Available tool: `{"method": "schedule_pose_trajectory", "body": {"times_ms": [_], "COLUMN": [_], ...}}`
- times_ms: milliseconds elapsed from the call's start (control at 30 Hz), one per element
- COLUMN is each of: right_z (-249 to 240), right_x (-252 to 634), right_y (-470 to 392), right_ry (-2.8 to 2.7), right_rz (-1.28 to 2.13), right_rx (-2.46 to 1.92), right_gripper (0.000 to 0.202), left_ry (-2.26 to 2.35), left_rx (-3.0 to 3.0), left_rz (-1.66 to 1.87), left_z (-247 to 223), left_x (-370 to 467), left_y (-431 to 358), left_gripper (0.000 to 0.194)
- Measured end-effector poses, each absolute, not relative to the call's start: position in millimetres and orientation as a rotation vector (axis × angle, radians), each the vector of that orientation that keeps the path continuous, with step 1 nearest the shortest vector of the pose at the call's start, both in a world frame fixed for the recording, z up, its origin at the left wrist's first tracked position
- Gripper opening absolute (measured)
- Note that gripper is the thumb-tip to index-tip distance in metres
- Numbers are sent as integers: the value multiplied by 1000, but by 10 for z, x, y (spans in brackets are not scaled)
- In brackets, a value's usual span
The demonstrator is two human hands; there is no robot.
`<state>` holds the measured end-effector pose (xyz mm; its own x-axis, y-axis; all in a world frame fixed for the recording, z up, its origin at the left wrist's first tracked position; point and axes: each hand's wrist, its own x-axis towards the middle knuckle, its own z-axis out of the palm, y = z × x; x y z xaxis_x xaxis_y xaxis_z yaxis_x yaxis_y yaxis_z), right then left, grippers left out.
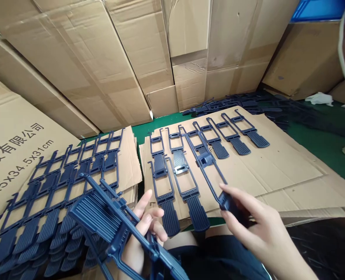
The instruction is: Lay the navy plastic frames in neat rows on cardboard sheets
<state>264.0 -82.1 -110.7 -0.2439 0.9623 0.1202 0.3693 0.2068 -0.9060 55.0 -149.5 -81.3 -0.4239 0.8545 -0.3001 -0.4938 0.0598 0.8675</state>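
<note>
My left hand is closed round a loose bunch of dark blue plastic frame pieces, each with a ribbed flat paddle. My right hand pinches one more such frame piece near its paddle joint and holds it over the cardboard sheet. Its hooked end points away from me, and my fingers hide most of its paddle. Just left of it, two matching pieces lie side by side on the sheet, paddles toward me. Behind them runs a row of several more pieces.
Layered rows of the same pieces cover a cardboard stack at left. A dark heap of loose parts lies on the green floor beyond the sheet. Tall cardboard boxes stand behind. At upper right is a blue bin.
</note>
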Motion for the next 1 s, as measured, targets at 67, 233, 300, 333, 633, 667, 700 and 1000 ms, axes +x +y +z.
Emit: {"method": "schedule_pose_trajectory", "body": {"times_ms": [67, 233, 300, 333, 633, 667, 700, 1000], "right_z": [-1156, -1290, -1312, -1313, -1326, -1346, -1366, -1387], "right_x": [2669, 2667, 2656, 2652, 2733, 2726, 2714, 2685], "right_y": [-763, -729, -733, -734, -753, -754, -753, -724], "right_ry": [-1829, -1922, -1904, -1886, -1387, -1314, -1247, -929], "right_rz": [682, 499, 527, 556, 1491, 1583, 1641, 1791], "right_rx": [-1462, -1667, -1699, -1715, -1180, -1136, -1128, -1230], "right_gripper": [36, 40, 43, 44, 54, 56, 59, 79], "left_ry": [1294, 1337, 1325, 1319, 1234, 1233, 1235, 1324], "left_rx": [417, 418, 440, 451, 514, 514, 512, 446], "left_rz": [1632, 1609, 1610, 1610, 1638, 1640, 1641, 1664], "left_z": [-835, -905, -927, -936, -949, -950, -953, -947], "left_x": [529, 461, 449, 447, 449, 445, 442, 460], "left_y": [-1465, -1415, -1413, -1413, -1426, -1424, -1421, -1411], "left_gripper": [36, 40, 39, 38, 30, 29, 28, 26]}}
